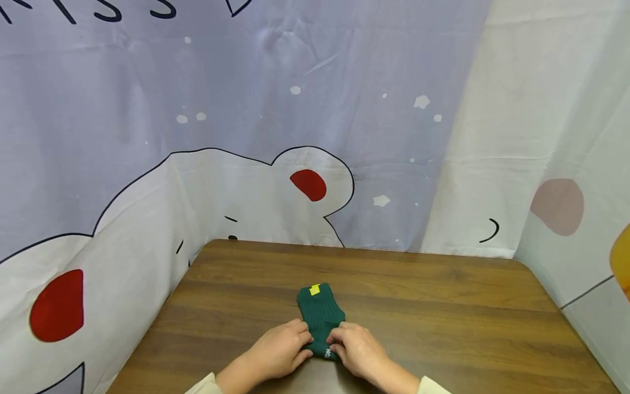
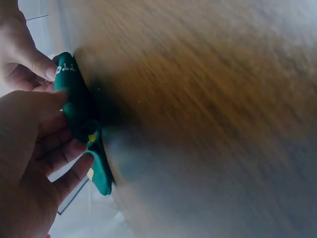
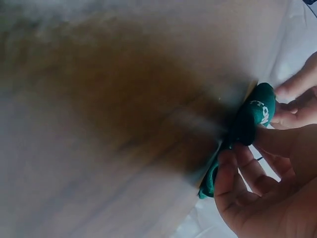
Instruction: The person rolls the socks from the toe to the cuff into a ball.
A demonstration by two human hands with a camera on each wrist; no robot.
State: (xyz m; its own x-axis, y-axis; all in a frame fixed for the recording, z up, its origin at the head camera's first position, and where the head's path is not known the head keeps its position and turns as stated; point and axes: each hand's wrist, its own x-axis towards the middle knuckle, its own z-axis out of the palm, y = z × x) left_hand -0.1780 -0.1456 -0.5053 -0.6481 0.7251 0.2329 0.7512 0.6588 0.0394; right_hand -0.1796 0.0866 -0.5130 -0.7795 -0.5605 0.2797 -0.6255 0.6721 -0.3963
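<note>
wooden tabletop, left hand and right hand facing, pinching green sock

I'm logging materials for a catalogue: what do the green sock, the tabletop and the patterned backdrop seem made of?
Green sock: matte knit, judging by its ribs; the fibre can't be told.
Tabletop: wood or wood-look laminate, with brown grain and a faint sheen.
Backdrop: probably printed fabric, mostly matte, since it shows creases and soft folds.
</note>
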